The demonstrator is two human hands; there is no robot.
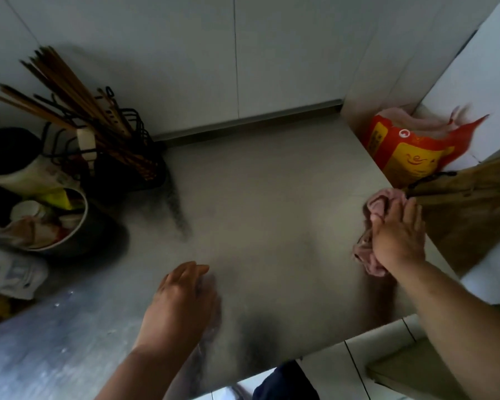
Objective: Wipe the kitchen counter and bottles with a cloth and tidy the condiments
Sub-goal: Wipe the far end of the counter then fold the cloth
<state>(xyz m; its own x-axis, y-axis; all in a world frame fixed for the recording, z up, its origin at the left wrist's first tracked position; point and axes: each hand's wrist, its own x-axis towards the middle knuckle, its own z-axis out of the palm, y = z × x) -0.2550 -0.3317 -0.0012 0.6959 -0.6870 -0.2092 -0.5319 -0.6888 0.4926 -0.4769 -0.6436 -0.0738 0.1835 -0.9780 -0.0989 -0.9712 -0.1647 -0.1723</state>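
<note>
Lengthwise, the pink cloth (376, 204) runs front-to-back under the right hand (399, 236).

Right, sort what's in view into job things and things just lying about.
For the job: pink cloth pressed under the right hand; counter; left hand flat on it; bowl of small containers.
Lying about: chopstick rack; red bag; wooden board.

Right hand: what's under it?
A bunched pink cloth, pressed onto the counter by the right hand near the edge. The cloth's middle and the counter beneath are covered.
</note>
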